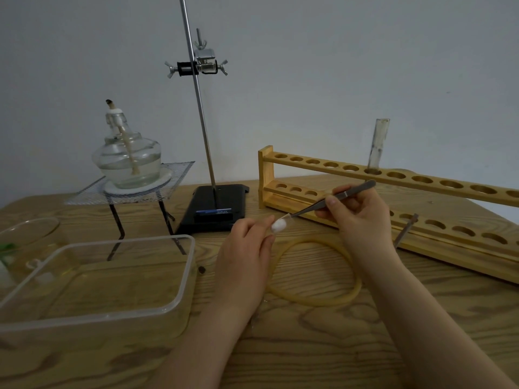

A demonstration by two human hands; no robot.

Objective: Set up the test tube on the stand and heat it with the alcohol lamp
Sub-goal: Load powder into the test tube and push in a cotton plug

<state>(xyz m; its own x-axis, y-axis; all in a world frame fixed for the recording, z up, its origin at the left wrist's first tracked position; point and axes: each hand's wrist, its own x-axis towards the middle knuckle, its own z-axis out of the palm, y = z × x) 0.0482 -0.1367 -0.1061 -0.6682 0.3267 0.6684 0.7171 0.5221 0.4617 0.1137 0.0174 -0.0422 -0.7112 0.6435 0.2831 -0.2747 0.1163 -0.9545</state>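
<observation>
Right hand (356, 214) pinching tweezers (337, 198), left hand (250, 237) pinching cotton ball (278, 226)

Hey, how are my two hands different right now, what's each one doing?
The right hand grips metal tweezers and sits farther back; the left hand pinches a white cotton ball in its fingertips. The tweezers' tips reach toward the cotton ball. Both hands are bare, above the wooden table.

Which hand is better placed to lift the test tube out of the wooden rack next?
Probably the right hand: it is nearer the test tube standing in the rack, though it holds tweezers. The left hand pinches a cotton ball.
</observation>
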